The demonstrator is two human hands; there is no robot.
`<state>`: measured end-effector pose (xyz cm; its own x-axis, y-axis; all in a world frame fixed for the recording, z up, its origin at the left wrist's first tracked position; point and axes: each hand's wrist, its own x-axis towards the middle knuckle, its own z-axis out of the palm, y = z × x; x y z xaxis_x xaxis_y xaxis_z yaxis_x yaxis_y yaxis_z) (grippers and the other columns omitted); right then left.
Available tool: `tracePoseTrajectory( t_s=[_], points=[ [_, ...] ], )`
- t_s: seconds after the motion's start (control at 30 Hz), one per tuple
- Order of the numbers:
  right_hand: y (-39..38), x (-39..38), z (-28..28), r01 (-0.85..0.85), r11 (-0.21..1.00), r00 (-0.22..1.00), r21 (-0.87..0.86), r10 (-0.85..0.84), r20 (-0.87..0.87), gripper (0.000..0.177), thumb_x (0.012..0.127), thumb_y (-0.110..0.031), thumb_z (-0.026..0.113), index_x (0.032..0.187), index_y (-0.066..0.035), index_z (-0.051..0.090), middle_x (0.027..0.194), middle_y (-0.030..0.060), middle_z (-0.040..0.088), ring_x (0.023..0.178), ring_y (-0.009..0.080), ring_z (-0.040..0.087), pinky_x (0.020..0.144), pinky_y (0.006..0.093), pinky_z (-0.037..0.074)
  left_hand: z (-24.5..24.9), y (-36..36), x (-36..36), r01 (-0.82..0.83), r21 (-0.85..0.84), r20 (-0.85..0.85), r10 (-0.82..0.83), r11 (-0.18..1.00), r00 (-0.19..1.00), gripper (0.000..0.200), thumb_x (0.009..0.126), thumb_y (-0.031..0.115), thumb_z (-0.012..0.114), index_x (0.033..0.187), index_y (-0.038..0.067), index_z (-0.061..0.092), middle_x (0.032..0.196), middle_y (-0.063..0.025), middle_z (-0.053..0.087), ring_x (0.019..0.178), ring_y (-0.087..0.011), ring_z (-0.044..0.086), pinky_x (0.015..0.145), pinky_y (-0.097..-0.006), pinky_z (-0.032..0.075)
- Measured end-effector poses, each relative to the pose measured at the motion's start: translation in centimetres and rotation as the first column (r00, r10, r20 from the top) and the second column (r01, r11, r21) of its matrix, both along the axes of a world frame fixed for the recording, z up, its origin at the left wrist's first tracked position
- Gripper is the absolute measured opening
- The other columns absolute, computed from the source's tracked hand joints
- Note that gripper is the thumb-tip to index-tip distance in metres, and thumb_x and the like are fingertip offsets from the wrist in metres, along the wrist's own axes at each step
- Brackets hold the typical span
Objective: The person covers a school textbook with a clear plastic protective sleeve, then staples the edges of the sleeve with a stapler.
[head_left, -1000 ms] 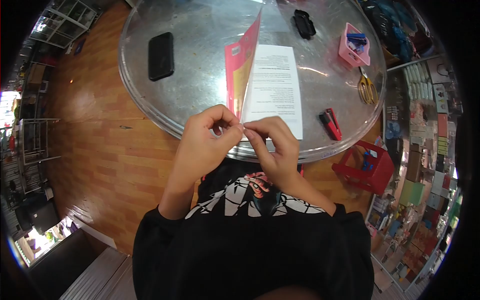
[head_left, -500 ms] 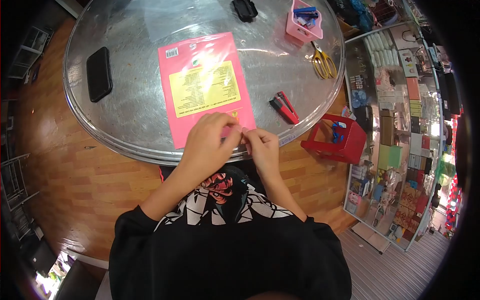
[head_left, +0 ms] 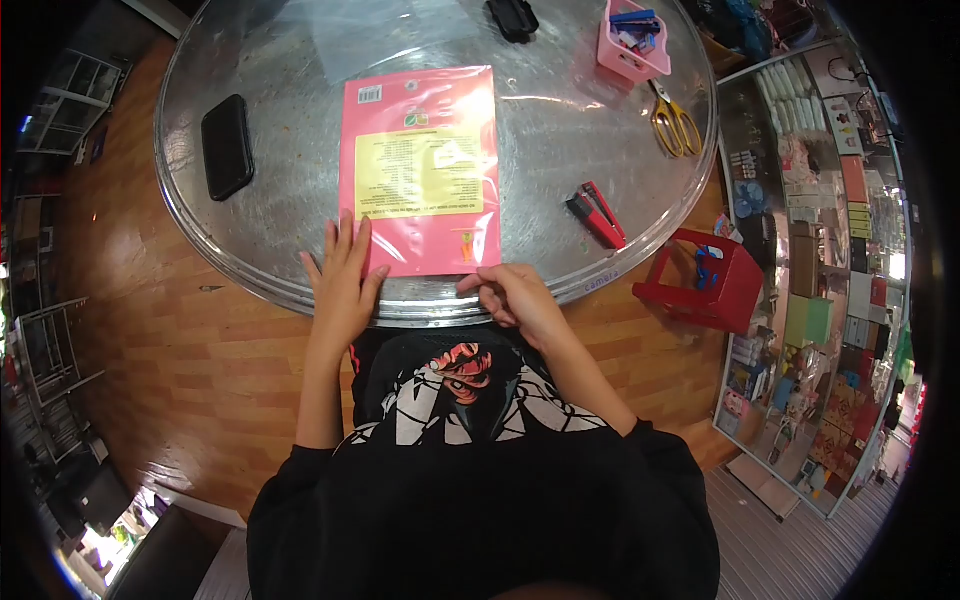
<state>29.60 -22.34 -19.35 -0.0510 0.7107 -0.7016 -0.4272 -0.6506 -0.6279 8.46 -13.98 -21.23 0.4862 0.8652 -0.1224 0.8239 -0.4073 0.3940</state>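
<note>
A pink book (head_left: 420, 245) with a yellow text panel and a shiny clear cover lies on the round metal table (head_left: 280, 200). My left hand (head_left: 344, 280) has its fingers spread, fingertips on the book's lower left corner. At the book's lower edge, right of its middle, my right hand (head_left: 518, 300) has its fingers curled, thumb and index close to the edge. Whether those fingers pinch anything is too small to tell. To the right of the book lies a red and black stapler (head_left: 597, 215).
A black phone (head_left: 228, 148) lies at the left, and clear plastic sheets (head_left: 370, 35) at the back. Gold-handled scissors (head_left: 676, 125), a pink basket (head_left: 634, 50) and a black object (head_left: 513, 18) are farther right. A red stool (head_left: 705, 285) stands beside the table.
My left hand has moved left from beside my right hand to the book's lower left corner, and its fingers have spread. The book now lies straighter. The view has shifted slightly.
</note>
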Motion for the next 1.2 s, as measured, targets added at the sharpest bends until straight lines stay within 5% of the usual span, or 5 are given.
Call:
tracePoseTrajectory(
  t_s=[0.2, 0.43, 0.83, 1.0, 1.2],
  points=[
    [1.0, -1.3, -0.3, -0.170, 0.980, 0.984, 0.106, 0.174, -0.025, 0.034, 0.087, -0.021, 0.041, 0.088, 0.007, 0.059, 0.050, -0.0002, 0.046, 0.036, 0.0035, 0.034, 0.034, 0.0171, 0.023, 3.0, -0.3, -0.6, -0.263, 0.011, 0.427, 0.233, 0.965, 0.874, 0.030, 0.082, 0.017, 0.051, 0.108, 0.002, 0.053, 0.106, -0.0132, 0.053, 0.094, -0.0238, 0.052, 0.081, -0.0369, 0.041],
    [0.4, -1.4, -0.3, -0.126, 0.978, 0.966, 0.165, 0.159, -0.203, 0.033, 0.088, -0.024, 0.042, 0.088, 0.004, 0.060, 0.049, 0.0021, 0.047, 0.035, 0.0043, 0.032, 0.033, 0.0178, 0.022, 1.2, -3.8, 3.3, 0.292, -0.932, 0.324, 0.850, 0.213, 0.416, 0.022, 0.087, 0.021, 0.048, 0.089, 0.001, 0.056, 0.067, 0.0001, 0.051, 0.047, -0.0030, 0.037, 0.041, -0.0160, 0.027],
    [0.4, -0.4, 0.0, -0.234, 0.944, 0.969, 0.233, 0.207, 0.138, 0.028, 0.085, -0.027, 0.049, 0.080, -0.001, 0.058, 0.052, -0.0006, 0.047, 0.041, 0.0060, 0.036, 0.039, 0.0193, 0.025, 0.9, -3.4, 4.9, 0.272, -0.930, 0.339, 0.864, 0.248, 0.373, 0.012, 0.083, 0.016, 0.054, 0.080, 0.005, 0.056, 0.057, 0.0050, 0.046, 0.041, -0.0003, 0.029, 0.038, -0.0168, 0.020],
    [0.9, 6.6, 0.6, -0.264, 0.943, -0.087, 0.201, -0.231, 0.969, 0.050, 0.068, -0.033, 0.066, 0.106, -0.002, 0.053, 0.098, 0.0180, 0.051, 0.090, 0.0290, 0.048, 0.078, 0.0386, 0.038, 0.9, -3.6, 5.1, 0.256, -0.926, 0.360, 0.857, 0.279, 0.368, 0.011, 0.082, 0.015, 0.056, 0.079, 0.004, 0.055, 0.052, 0.0073, 0.039, 0.040, -0.0006, 0.027, 0.038, -0.0178, 0.019],
    [0.8, 9.7, -1.3, -0.323, 0.945, -0.269, 0.048, -0.141, 0.953, 0.050, 0.070, -0.028, 0.066, 0.108, 0.001, 0.051, 0.099, 0.0192, 0.052, 0.094, 0.0313, 0.047, 0.080, 0.0378, 0.037, 1.1, -3.7, 5.2, 0.230, -0.928, 0.362, 0.858, 0.293, 0.365, 0.016, 0.080, 0.014, 0.059, 0.085, -0.001, 0.055, 0.055, 0.0078, 0.038, 0.042, -0.0002, 0.025, 0.038, -0.0181, 0.018]
  ],
)
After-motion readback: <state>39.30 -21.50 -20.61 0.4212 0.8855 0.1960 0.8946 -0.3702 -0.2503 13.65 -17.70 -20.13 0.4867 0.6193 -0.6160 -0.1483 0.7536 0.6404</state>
